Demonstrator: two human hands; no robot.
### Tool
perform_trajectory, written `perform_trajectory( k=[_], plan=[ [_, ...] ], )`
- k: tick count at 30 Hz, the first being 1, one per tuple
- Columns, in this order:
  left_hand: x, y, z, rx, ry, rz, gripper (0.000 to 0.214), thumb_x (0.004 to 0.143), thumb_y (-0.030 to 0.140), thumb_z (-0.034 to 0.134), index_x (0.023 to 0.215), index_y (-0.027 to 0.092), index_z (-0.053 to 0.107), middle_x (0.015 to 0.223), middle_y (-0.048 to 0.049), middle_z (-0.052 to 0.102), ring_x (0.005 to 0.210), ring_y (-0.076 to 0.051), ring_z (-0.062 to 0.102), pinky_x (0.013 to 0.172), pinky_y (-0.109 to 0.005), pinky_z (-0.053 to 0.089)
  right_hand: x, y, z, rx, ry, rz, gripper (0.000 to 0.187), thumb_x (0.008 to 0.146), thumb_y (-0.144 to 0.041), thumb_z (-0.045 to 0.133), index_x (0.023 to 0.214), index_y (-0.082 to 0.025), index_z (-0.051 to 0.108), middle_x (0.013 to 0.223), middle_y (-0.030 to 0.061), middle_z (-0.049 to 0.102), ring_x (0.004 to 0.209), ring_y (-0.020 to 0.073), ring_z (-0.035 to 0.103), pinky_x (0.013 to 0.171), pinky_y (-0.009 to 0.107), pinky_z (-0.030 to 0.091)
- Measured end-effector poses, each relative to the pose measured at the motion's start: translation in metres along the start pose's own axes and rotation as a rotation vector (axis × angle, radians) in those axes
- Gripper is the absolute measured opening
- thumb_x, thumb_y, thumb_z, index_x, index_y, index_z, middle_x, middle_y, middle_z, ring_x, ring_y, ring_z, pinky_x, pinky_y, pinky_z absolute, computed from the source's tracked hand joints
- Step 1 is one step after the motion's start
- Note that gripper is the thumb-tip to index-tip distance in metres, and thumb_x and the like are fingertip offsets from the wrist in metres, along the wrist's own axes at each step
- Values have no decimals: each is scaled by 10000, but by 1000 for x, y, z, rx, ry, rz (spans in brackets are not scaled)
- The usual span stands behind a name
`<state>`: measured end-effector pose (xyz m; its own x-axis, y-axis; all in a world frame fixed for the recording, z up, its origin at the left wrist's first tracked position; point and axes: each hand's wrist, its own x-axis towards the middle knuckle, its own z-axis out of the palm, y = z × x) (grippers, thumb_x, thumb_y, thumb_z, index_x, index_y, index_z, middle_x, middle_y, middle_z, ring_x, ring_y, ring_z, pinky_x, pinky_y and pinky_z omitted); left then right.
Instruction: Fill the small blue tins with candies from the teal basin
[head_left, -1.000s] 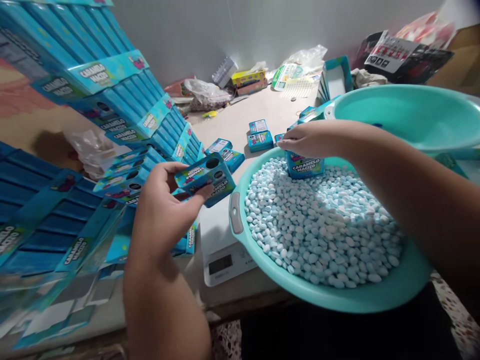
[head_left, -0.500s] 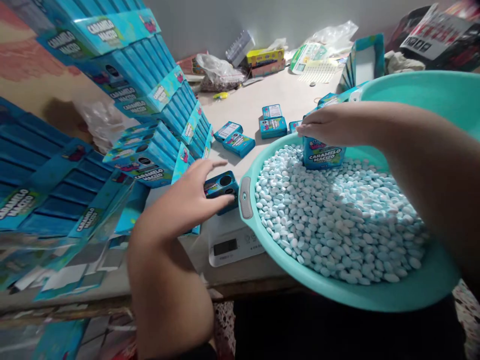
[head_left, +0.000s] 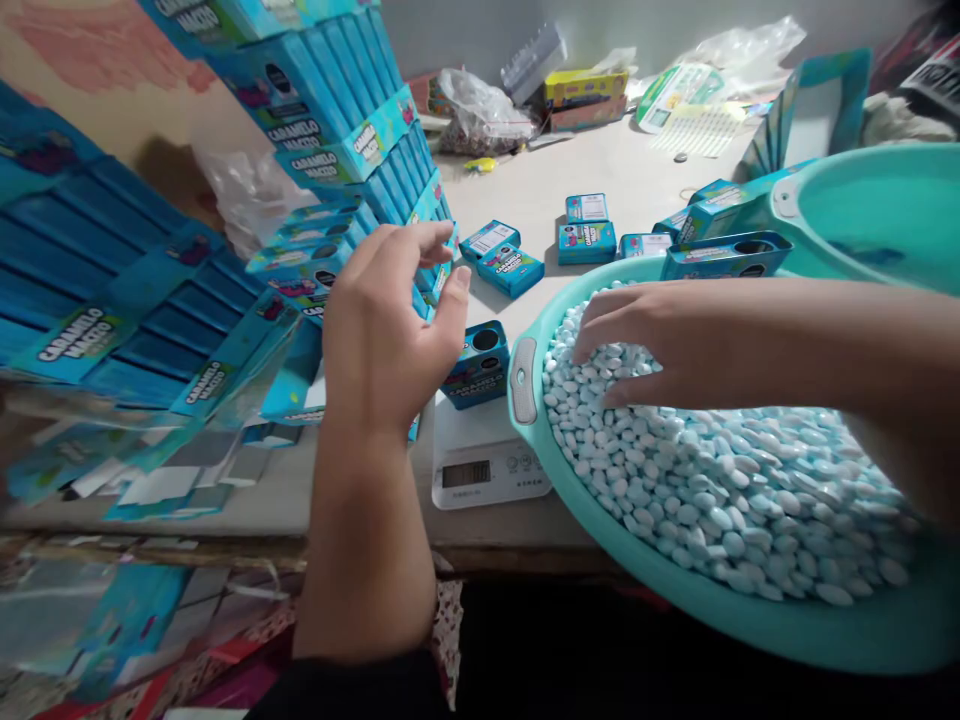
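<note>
My left hand [head_left: 394,320] hovers with fingers apart just above a small blue candy box [head_left: 475,364] that stands on a white kitchen scale [head_left: 487,462]; the hand holds nothing. My right hand [head_left: 637,340] rests palm down on the pale blue candies [head_left: 720,480] heaped in a teal basin [head_left: 525,385], its fingertips dug in among them. Whether they hold any candies is hidden. Another open blue box [head_left: 726,255] lies on the basin's far rim, apart from the hand.
Stacks of blue candy cartons [head_left: 330,140] rise at the left, with flattened cartons [head_left: 112,340] leaning beside them. Several small boxes [head_left: 585,230] lie on the table behind the basin. A second teal basin [head_left: 877,210] sits at the right. Bags and clutter line the back wall.
My left hand set its box on the scale and lifted off it, open. My right hand let go of the box it held in the candies and now lies on the candies.
</note>
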<state>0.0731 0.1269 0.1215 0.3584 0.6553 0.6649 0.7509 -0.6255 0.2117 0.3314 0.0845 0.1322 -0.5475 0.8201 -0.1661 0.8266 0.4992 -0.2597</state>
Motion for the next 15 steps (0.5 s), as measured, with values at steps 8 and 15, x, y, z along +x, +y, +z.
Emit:
perform_trajectory(
  k=[8,15],
  plan=[
    [-1,3,-3,-28,71,-79,316,961,423,491,1178,217,591,1109,-27,699,1127,-228,620,1062,-418,447,-4,-8,-14,-62,-69,110,341,776,-364,694,1108,-294,721,1091,57,702,871,251,637,729,387,468],
    [-1,3,-1,-130,67,-110,271,947,393,525,1140,221,606,1105,-45,691,1123,-255,608,1069,-446,430,-1,-14,-19,-113,-52,142,256,772,-272,664,1007,-265,766,887,32,737,730,186,631,642,318,419]
  ],
)
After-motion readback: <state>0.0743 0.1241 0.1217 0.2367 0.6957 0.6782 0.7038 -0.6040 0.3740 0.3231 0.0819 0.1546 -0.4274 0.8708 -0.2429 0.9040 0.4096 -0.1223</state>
